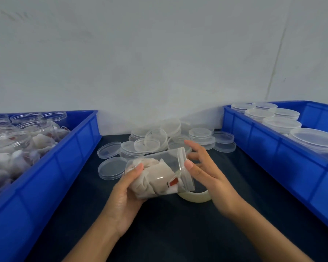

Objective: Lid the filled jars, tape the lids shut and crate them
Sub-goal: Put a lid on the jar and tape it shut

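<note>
A clear plastic jar point(155, 174) filled with white tea bags lies tilted on its side above the dark table, its lid point(185, 169) on and facing right. My left hand point(127, 190) grips the jar's base end from below and the left. At the lid, my right hand point(203, 169) has its thumb pressed on the rim and its fingers curved around the far side. A roll of clear tape point(195, 196) lies on the table just under the jar and my right hand.
A pile of loose clear lids point(159, 142) sits behind the jar against the wall. A blue crate point(51, 167) on the left holds several open filled jars. A blue crate point(269, 148) on the right holds several lidded jars.
</note>
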`<state>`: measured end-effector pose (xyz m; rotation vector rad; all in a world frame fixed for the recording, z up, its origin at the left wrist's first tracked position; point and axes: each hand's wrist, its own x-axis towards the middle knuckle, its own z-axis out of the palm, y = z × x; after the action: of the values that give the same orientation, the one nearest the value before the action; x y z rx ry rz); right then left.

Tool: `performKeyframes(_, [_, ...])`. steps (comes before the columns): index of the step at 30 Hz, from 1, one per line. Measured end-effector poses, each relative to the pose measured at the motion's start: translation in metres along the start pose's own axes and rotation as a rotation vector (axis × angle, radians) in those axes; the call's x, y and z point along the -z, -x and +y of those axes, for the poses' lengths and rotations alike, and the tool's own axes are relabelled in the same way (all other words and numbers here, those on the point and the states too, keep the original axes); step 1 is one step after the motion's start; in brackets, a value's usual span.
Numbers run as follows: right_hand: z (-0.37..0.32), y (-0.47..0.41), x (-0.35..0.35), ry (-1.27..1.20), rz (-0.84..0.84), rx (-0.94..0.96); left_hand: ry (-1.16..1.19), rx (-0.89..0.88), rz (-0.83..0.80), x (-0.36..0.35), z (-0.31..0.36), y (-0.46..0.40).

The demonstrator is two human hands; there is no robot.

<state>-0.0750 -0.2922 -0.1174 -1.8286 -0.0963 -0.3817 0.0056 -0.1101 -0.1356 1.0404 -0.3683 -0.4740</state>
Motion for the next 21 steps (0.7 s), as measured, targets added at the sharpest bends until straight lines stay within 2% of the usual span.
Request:
performKeyframes(5, [0.006,0.006,-0.01,0.433,-0.018,0.175,-0.086,0.002,-0.01,-0.004,0.001,0.003])
performKeyframes(14, [-0.002,0.005,-0.011,0.503,0.052,0.178,-0.125,-0.065,-0.022,-0.004,0.001,0.004])
performKeyframes(17, [-0.007,0.006,-0.011,0.531,0.085,0.152,-0.11,-0.091,-0.085,-0.004,0.005,0.004])
performKeyframes(19, [-0.01,0.006,-0.01,0.466,0.138,0.147,-0.168,-0.134,-0.112,-0.005,0.007,0.004])
performKeyframes(21, [-0.01,0.006,-0.007,0.398,0.197,0.147,-0.382,-0.212,-0.042,-0.005,0.005,0.003])
